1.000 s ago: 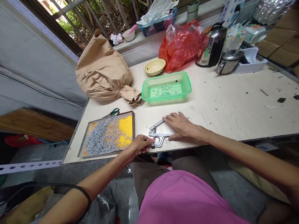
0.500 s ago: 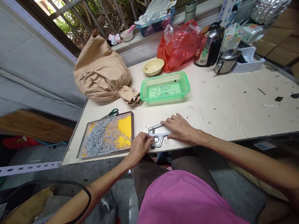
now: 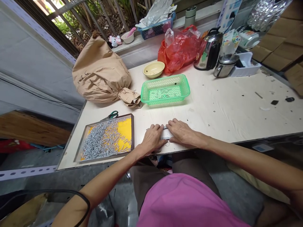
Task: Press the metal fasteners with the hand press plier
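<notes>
Both hands lie together on silver snap pliers (image 3: 165, 138) near the table's front edge, which they hide almost entirely. My left hand (image 3: 152, 138) is curled over the tool's head end. My right hand (image 3: 181, 132) covers the handles, fingers bent slightly over them. To the left of my left hand sits a brown-framed tray (image 3: 133, 132) with a yellow floor and several small metal pieces (image 3: 104, 140). A green plastic basket (image 3: 144, 92) with a few metal pieces stands just beyond the hands.
Green-handled scissors (image 3: 111, 115) lie behind the tray. A tied brown paper sack (image 3: 100, 75), a yellow bowl (image 3: 153, 68), a red plastic bag (image 3: 180, 49) and a steel kettle (image 3: 208, 50) stand at the back. The light wooden table (image 3: 232, 110) stretches right.
My left hand moved up from the table edge onto the pliers' head. The pliers' handles have come together under my right hand, and the tool is now mostly covered.
</notes>
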`<state>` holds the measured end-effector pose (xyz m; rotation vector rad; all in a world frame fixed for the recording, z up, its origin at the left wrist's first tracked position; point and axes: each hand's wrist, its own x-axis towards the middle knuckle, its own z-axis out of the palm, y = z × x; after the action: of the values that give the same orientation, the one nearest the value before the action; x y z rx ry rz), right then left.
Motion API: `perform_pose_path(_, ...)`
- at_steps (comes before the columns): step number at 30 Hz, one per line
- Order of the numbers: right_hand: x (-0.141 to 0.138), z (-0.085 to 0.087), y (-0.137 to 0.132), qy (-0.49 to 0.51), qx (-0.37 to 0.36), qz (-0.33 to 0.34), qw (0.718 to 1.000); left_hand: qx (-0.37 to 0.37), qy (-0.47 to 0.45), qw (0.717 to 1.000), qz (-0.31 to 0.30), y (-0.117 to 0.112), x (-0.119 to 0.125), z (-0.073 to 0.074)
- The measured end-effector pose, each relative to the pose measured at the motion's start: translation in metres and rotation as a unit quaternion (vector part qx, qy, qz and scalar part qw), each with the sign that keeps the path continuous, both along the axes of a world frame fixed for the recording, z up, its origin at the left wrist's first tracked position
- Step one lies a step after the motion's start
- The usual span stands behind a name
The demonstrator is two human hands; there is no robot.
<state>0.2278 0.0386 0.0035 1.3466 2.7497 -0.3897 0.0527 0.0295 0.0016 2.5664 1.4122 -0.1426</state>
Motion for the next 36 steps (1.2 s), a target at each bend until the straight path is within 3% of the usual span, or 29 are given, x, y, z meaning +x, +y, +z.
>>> perform_pose_path(11,0.0,-0.008,0.002,0.002,-0.014,0.006,1.0,0.005,-0.002,1.0,0.012,0.003,0.004,-0.004)
perform_pose_path(16,0.0,-0.002,0.009,-0.011,-0.008,0.011,1.0,0.014,-0.005,1.0,0.02,0.004,0.003,-0.003)
perform_pose_path(19,0.006,0.0,0.02,0.016,-0.013,0.037,0.999,0.044,-0.028,0.997,0.053,-0.01,0.004,-0.008)
perform_pose_path(22,0.015,-0.004,0.03,0.06,-0.03,0.053,0.996,0.079,-0.08,0.993,0.036,-0.034,0.008,-0.019)
perform_pose_path(26,0.018,-0.02,0.043,0.038,0.034,0.008,0.999,0.064,-0.159,0.985,-0.033,-0.061,0.02,-0.034)
perform_pose_path(29,0.015,-0.026,0.057,0.035,0.07,-0.008,0.997,0.034,-0.202,0.978,-0.043,-0.069,0.027,-0.04)
perform_pose_path(32,0.001,-0.021,0.063,0.024,0.098,-0.03,0.994,0.032,-0.228,0.972,-0.039,-0.07,0.028,-0.042)
perform_pose_path(34,-0.015,-0.013,0.055,0.029,0.099,0.032,0.994,0.034,-0.233,0.971,-0.044,-0.069,0.028,-0.044)
perform_pose_path(36,-0.035,-0.007,0.041,0.052,0.082,0.159,0.983,0.029,-0.229,0.972,-0.051,-0.07,0.027,-0.047)
